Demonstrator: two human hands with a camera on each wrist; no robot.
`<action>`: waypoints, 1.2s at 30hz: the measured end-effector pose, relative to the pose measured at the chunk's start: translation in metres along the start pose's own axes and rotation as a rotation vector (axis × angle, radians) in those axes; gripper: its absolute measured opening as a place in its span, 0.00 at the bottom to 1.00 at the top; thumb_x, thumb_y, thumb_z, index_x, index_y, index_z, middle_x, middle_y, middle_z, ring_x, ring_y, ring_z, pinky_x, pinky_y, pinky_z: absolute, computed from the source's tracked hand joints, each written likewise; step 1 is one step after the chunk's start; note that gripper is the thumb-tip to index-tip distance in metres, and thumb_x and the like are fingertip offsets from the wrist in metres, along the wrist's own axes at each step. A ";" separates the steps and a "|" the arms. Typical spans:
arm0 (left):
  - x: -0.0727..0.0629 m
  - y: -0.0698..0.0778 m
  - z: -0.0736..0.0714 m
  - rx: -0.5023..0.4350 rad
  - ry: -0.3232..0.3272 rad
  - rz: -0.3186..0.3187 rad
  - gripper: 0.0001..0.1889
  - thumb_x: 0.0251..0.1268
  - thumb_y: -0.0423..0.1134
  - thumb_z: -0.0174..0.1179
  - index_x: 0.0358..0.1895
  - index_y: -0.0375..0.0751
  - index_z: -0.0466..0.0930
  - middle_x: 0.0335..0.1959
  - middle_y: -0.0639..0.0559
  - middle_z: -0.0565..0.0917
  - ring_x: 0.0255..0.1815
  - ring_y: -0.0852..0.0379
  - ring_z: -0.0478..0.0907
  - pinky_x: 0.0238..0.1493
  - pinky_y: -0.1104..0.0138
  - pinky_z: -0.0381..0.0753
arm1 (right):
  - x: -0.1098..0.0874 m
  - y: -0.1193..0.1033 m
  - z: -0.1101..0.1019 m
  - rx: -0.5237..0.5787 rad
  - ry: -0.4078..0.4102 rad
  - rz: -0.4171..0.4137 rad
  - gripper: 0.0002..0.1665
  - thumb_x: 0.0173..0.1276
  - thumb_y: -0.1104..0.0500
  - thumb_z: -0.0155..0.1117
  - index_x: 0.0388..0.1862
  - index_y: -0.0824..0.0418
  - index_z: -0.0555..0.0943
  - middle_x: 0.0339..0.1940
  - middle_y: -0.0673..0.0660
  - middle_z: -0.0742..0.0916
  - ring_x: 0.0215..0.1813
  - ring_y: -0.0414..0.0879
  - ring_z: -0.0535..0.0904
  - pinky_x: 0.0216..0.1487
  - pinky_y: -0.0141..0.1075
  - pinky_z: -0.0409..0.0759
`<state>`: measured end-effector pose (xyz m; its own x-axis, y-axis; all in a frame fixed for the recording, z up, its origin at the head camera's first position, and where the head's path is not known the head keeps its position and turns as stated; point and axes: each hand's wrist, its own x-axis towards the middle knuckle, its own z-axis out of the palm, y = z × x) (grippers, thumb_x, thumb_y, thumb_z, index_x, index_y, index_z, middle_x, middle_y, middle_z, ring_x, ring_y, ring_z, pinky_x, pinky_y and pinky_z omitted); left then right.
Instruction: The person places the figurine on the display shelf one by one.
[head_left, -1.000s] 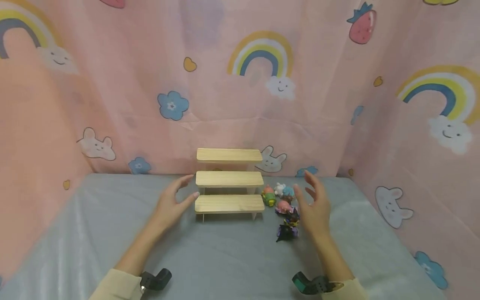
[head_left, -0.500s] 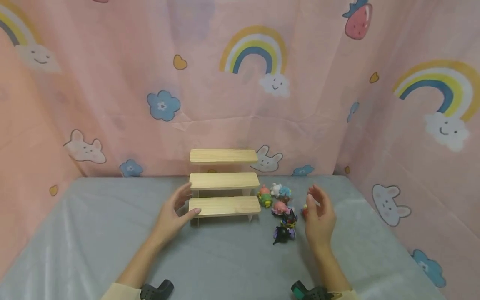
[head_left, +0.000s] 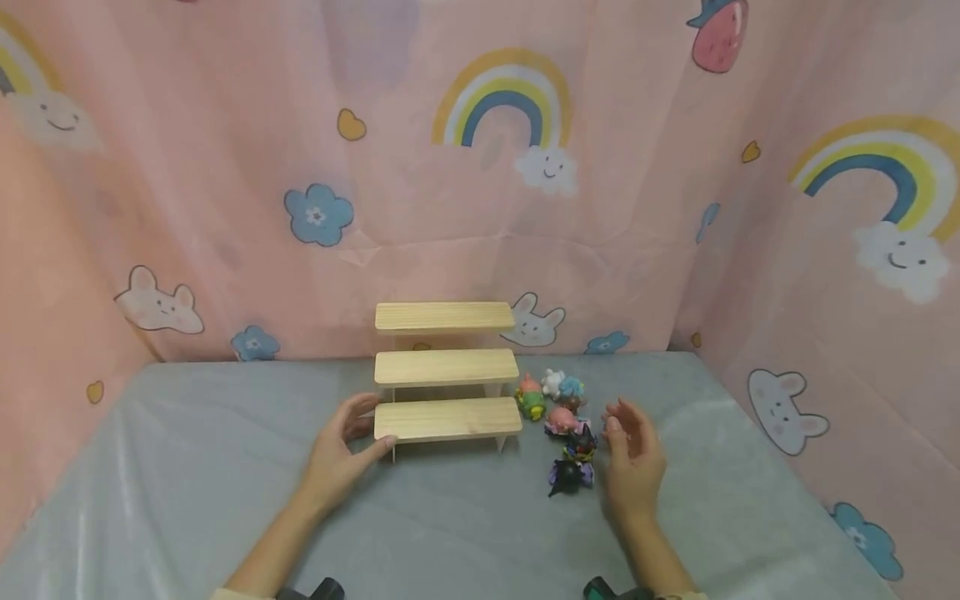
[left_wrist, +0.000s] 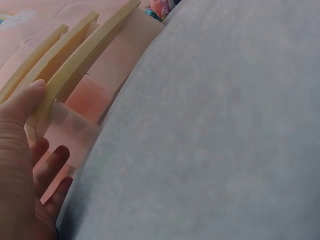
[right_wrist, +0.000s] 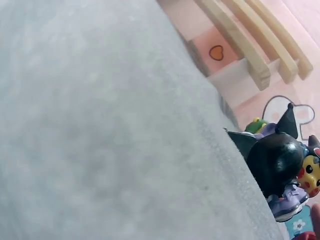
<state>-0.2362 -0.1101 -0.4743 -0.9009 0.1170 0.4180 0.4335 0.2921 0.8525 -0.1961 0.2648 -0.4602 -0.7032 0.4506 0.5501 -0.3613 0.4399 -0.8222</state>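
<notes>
A three-step wooden display stand [head_left: 446, 421] stands on the grey table cover. My left hand [head_left: 335, 462] holds the left end of its lowest step, thumb on the front corner and fingers bent behind. In the left wrist view, the thumb [left_wrist: 34, 92] lies against that step's edge. My right hand [head_left: 633, 462] is at the right of a cluster of small toy figures, its fingers curved downward. A black-headed figure [right_wrist: 275, 160] and a yellow-faced one [right_wrist: 311, 172] are near it. A red thing [right_wrist: 305, 236] shows beside its fingertip; whether it is pinched is hidden.
The cluster also has a green figure [head_left: 531, 402], a pink one [head_left: 561, 419], a white one [head_left: 552, 382] and a blue one [head_left: 572, 387], close by the stand's right end. A pink patterned curtain [head_left: 450, 225] encloses the table at the back and sides.
My left hand has come in from beside the stand to its lowest step. The right hand swung right, then lowered, covering a red toy visible half a second ago. The head view has shifted slightly.
</notes>
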 end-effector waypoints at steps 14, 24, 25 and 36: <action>0.001 0.000 -0.002 -0.101 -0.070 -0.066 0.17 0.63 0.34 0.70 0.54 0.40 0.82 0.54 0.41 0.84 0.43 0.67 0.84 0.46 0.70 0.81 | 0.007 0.014 -0.013 0.105 -0.217 0.316 0.20 0.82 0.58 0.49 0.62 0.68 0.79 0.45 0.39 0.88 0.50 0.33 0.84 0.47 0.27 0.82; 0.002 0.000 -0.004 -0.123 -0.097 -0.149 0.18 0.64 0.36 0.70 0.55 0.39 0.81 0.53 0.39 0.84 0.41 0.67 0.83 0.40 0.70 0.80 | 0.013 0.012 -0.020 0.161 -0.408 0.366 0.22 0.80 0.61 0.49 0.64 0.73 0.76 0.53 0.44 0.86 0.55 0.33 0.79 0.54 0.27 0.76; 0.002 0.000 -0.004 -0.126 -0.098 -0.152 0.18 0.64 0.35 0.70 0.55 0.39 0.81 0.53 0.39 0.84 0.41 0.67 0.83 0.40 0.70 0.80 | 0.013 0.012 -0.021 0.132 -0.429 0.359 0.22 0.79 0.61 0.50 0.64 0.72 0.77 0.54 0.44 0.86 0.56 0.33 0.78 0.55 0.26 0.76; 0.002 0.003 -0.004 -0.140 -0.104 -0.153 0.17 0.64 0.35 0.70 0.55 0.38 0.81 0.51 0.39 0.83 0.39 0.66 0.83 0.38 0.70 0.80 | 0.013 0.018 -0.024 0.063 -0.538 0.257 0.24 0.72 0.65 0.62 0.65 0.71 0.76 0.55 0.38 0.85 0.56 0.28 0.78 0.55 0.22 0.75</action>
<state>-0.2363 -0.1128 -0.4694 -0.9507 0.1809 0.2520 0.2840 0.1802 0.9418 -0.1968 0.2976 -0.4643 -0.9782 0.0722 0.1948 -0.1629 0.3149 -0.9350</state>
